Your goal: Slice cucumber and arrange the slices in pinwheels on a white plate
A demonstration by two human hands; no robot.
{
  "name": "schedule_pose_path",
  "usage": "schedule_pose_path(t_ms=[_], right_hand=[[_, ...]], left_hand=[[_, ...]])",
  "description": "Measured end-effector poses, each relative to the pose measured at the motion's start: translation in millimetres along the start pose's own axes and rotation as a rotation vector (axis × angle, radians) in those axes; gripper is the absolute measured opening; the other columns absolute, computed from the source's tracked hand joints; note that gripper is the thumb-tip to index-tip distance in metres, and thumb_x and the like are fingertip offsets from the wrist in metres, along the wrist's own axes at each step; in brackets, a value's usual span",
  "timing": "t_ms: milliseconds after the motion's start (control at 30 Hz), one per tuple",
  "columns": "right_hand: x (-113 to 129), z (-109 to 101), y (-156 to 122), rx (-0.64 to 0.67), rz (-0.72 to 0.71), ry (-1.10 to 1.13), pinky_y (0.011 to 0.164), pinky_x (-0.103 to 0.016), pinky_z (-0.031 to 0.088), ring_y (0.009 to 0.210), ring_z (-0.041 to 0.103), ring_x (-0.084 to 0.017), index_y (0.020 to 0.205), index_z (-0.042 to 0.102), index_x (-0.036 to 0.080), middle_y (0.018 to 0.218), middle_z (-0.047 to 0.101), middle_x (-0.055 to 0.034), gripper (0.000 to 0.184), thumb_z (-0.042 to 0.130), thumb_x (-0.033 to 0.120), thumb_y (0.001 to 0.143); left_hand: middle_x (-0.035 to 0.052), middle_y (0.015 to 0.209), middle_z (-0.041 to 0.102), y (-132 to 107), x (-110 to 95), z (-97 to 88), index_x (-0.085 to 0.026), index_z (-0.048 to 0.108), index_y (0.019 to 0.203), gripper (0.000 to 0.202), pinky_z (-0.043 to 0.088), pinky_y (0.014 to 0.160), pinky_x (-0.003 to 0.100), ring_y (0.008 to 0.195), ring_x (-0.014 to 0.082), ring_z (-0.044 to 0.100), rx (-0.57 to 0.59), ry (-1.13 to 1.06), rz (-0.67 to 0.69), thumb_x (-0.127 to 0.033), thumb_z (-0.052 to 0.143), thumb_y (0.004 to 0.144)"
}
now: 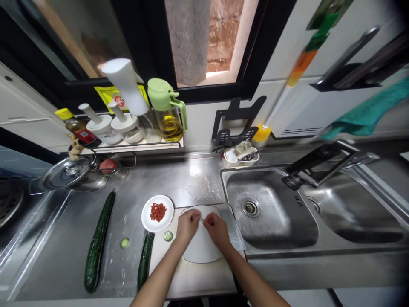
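My left hand [187, 225] and my right hand [216, 227] meet over a white plate [202, 249] on a pale cutting board [179, 273]. Both hands are closed in a pinch on a small thin pale thing between them that I cannot make out. A small white saucer [157, 213] with red bits sits just left of my left hand. A cut cucumber piece [145, 260] lies along the board's left edge, with a slice [168, 236] beside it.
A whole cucumber [97, 243] and another slice [124, 242] lie on the steel counter [191, 183]. A double sink [271, 213] with tap [319, 164] is on the right. Oil and seasoning bottles [169, 113] stand on a rack at the back. A pot lid [67, 172] sits at the left.
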State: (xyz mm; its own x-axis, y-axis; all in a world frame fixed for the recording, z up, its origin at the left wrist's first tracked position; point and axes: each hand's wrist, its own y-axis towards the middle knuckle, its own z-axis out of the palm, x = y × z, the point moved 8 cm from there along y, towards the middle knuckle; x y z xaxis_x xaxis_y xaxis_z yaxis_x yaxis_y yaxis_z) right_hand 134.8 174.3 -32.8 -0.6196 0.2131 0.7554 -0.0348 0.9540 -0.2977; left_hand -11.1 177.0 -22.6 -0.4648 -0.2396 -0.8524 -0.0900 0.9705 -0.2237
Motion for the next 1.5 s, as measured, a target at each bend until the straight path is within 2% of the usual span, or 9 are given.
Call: schedule_pose_path(t_ms=[133, 367, 567, 767, 1000, 1500], right_hand=[[7.2, 1.7, 8.6, -0.039, -0.050, -0.110, 0.060, -0.026, 0.036, 0.062, 0.055, -0.016, 0.073, 0.056, 0.022, 0.064, 0.060, 0.0009, 0.010, 0.047, 0.021, 0.078], [21.2, 6.4, 17.1, -0.061, -0.136, -0.307, 0.068, -0.028, 0.033, 0.073, 0.053, -0.018, 0.076, 0.057, 0.019, 0.071, 0.060, -0.0033, 0.015, 0.043, 0.014, 0.082], [25.7, 10.2, 15.5, -0.079, -0.168, -0.425, 0.069, -0.029, 0.030, 0.078, 0.052, -0.020, 0.081, 0.058, 0.017, 0.075, 0.059, -0.0055, 0.015, 0.044, 0.013, 0.084], [27.5, 13.9, 14.3, -0.088, -0.229, -0.478, 0.074, -0.030, 0.031, 0.082, 0.049, -0.021, 0.080, 0.058, 0.018, 0.077, 0.059, -0.0060, 0.016, 0.044, 0.014, 0.086], [27.4, 14.0, 10.5, -0.107, -0.300, -0.500, 0.078, -0.032, 0.031, 0.085, 0.047, -0.022, 0.081, 0.058, 0.018, 0.081, 0.059, -0.0063, 0.019, 0.041, 0.015, 0.087], [30.3, 13.2, 3.3, -0.175, -0.371, -0.487, 0.077, -0.034, 0.033, 0.083, 0.044, -0.022, 0.083, 0.058, 0.018, 0.081, 0.056, -0.0063, 0.014, 0.046, 0.011, 0.083]], left_hand=[[0.0048, 0.082, 0.068, 6.5, -14.3, 1.9, -0.018, 0.068, 0.081, 0.020, 0.042, 0.078, 0.031, 0.082, 0.0189, 0.058, -0.067, 0.202, 0.142, -0.014, 0.049, 0.079], [0.0066, 0.083, 0.067, 9.8, -20.7, 7.2, -0.019, 0.068, 0.087, 0.019, 0.037, 0.080, 0.034, 0.085, 0.0205, 0.052, -0.165, 0.411, 0.242, -0.019, 0.049, 0.085], [0.0081, 0.092, 0.066, 8.1, -17.9, 6.7, -0.020, 0.065, 0.101, 0.022, 0.033, 0.083, 0.037, 0.093, 0.0230, 0.048, -0.212, 0.475, 0.196, -0.023, 0.048, 0.087], [0.0074, 0.091, 0.064, 7.3, -12.5, 7.1, -0.021, 0.066, 0.090, 0.019, 0.031, 0.082, 0.036, 0.091, 0.0224, 0.047, -0.233, 0.516, 0.179, -0.026, 0.047, 0.089], [0.0069, 0.093, 0.063, 3.7, -10.6, 7.4, -0.022, 0.066, 0.094, 0.019, 0.030, 0.080, 0.036, 0.092, 0.0225, 0.047, -0.245, 0.556, 0.212, -0.025, 0.048, 0.089], [0.0053, 0.092, 0.063, 2.4, -9.7, 5.0, -0.023, 0.067, 0.095, 0.018, 0.031, 0.079, 0.034, 0.092, 0.0211, 0.047, -0.256, 0.544, 0.224, -0.024, 0.051, 0.088]])
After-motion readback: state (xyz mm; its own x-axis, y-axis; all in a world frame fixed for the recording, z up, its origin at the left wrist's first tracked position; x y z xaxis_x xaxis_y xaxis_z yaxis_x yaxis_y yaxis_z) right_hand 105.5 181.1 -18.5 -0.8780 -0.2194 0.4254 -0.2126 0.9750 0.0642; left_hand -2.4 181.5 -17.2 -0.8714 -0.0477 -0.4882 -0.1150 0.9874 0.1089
